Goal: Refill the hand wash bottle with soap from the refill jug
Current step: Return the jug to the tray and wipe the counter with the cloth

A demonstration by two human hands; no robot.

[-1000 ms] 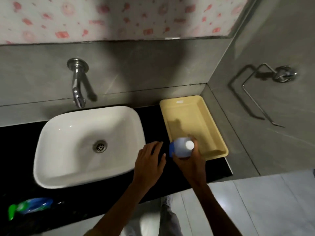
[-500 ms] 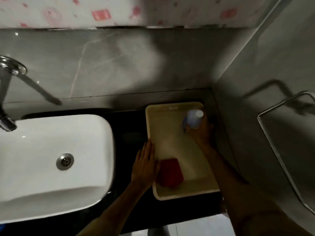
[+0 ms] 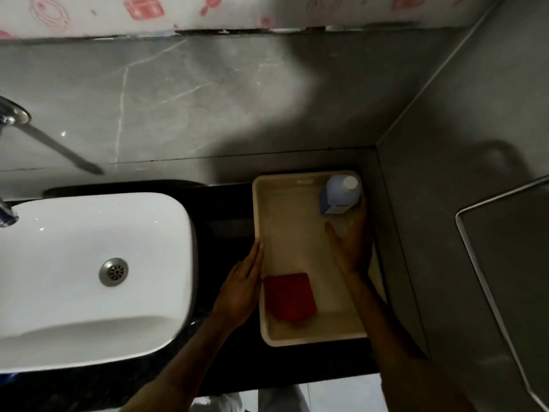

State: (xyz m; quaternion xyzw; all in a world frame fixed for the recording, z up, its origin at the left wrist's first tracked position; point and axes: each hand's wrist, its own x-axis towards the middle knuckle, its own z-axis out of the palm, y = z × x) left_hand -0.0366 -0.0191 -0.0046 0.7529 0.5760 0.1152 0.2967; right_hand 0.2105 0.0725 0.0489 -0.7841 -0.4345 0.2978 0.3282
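Blue bottle (image 3: 338,197) with white cap stands in the far corner of the cream tray (image 3: 292,233), just beyond the right hand (image 3: 350,248). Label too blurred to read; cannot tell whether this is the hand wash bottle or the refill jug. Right hand's fingers reach the bottle's near side, but they blur into a pale patch; cannot tell if they grip it. Left hand (image 3: 242,288) lies flat and open, fingers straight, against the tray's outer wall. Red object (image 3: 289,297) between the hands, shape unclear. White sink (image 3: 89,263) left of the left hand on dark worktop (image 3: 225,209); tap (image 3: 7,217) cut off at frame edge.
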